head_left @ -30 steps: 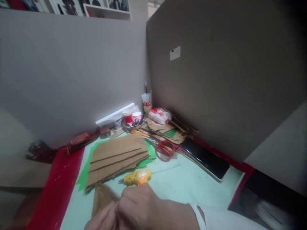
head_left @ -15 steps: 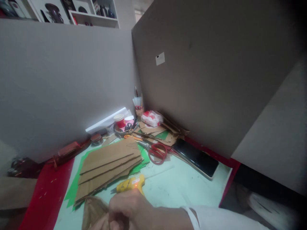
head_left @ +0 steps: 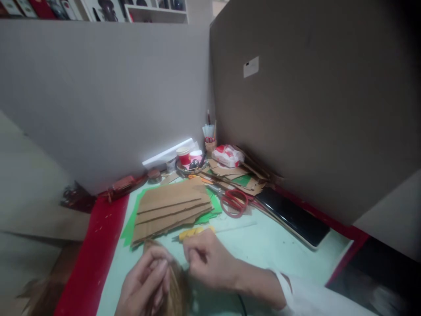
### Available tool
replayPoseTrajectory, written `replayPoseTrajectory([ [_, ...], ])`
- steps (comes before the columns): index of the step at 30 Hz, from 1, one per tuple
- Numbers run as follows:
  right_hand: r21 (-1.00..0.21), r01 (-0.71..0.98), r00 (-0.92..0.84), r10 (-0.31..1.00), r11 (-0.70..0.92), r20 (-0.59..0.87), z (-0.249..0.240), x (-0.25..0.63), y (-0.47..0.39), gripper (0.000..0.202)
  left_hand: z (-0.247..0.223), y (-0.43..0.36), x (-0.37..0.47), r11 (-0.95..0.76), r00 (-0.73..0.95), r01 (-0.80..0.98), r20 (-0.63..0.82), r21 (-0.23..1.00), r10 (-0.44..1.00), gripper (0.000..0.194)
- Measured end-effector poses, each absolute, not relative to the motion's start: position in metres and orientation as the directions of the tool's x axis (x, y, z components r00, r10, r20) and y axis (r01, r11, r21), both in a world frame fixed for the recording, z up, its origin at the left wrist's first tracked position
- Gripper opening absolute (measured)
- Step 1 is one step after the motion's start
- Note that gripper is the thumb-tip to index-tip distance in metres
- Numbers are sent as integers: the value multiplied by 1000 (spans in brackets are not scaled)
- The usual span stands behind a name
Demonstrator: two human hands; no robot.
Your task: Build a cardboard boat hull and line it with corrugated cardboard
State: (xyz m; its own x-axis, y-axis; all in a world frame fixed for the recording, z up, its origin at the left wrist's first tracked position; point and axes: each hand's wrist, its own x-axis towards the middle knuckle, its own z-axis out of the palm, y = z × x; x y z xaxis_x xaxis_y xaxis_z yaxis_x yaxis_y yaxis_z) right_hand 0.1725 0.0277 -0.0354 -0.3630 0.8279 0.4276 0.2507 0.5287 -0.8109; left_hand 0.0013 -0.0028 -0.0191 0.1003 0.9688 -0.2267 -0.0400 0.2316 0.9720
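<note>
Left hand [head_left: 144, 283] and right hand [head_left: 207, 261] close together at desk [head_left: 263, 245] near edge, both pinching brown cardboard piece [head_left: 177, 292]; yellow glue gun [head_left: 194, 231] just beyond right hand.

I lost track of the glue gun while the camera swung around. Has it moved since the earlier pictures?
Cannot tell. The glue gun lies just below the cardboard stack as before; the right hand now hides more of it.

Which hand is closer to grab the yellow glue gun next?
Probably the right hand: it is right up against the yellow plastic glue gun. The left hand is nearer the viewer, fingers on a brown cardboard piece, so it looks busy.
</note>
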Motion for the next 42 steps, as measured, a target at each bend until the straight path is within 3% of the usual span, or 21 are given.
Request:
replayPoseTrajectory([
  [4, -835, 269, -346, 857, 480, 381, -34, 184, 34, 23, -18, 5, -18, 62, 39, 168, -69, 984, 997, 31],
  [9, -857, 252, -372, 862, 449, 343, -19, 196, 37, 37, -21, 8, -43, -9, -95, 398, 51, 917, 994, 38],
  [16, -832, 215, -504, 788, 511, 354, -10, 198, 31, 17, -29, 15, -52, 59, -25, 686, -57, 725, 998, 26],
  [21, -842, 275, -520, 809, 464, 275, -13, 195, 35, 20, -41, 15, -52, 65, -16, 757, -82, 650, 997, 39],
  [24, -838, 373, -504, 845, 399, 178, -16, 191, 35, 28, -48, 15, -50, 5, -3, 774, -4, 634, 1000, 20],
  [28, -799, 484, -480, 872, 356, 98, -23, 183, 27, 25, -50, 13, -38, -52, 15, 717, 59, 695, 998, 23],
  [33, -799, 494, -493, 867, 343, 67, -29, 173, 16, 33, -48, 1, -17, -90, -103, 543, 173, 835, 980, 16],
  [36, -803, 482, -477, 874, 349, 94, -32, 167, 14, 14, -46, -4, -7, -121, -198, 450, 231, 885, 953, 12],
  [42, -798, 464, -421, 889, 384, 183, -35, 160, 11, 14, -39, -12, 3, -35, -170, 404, 113, 914, 979, 28],
])
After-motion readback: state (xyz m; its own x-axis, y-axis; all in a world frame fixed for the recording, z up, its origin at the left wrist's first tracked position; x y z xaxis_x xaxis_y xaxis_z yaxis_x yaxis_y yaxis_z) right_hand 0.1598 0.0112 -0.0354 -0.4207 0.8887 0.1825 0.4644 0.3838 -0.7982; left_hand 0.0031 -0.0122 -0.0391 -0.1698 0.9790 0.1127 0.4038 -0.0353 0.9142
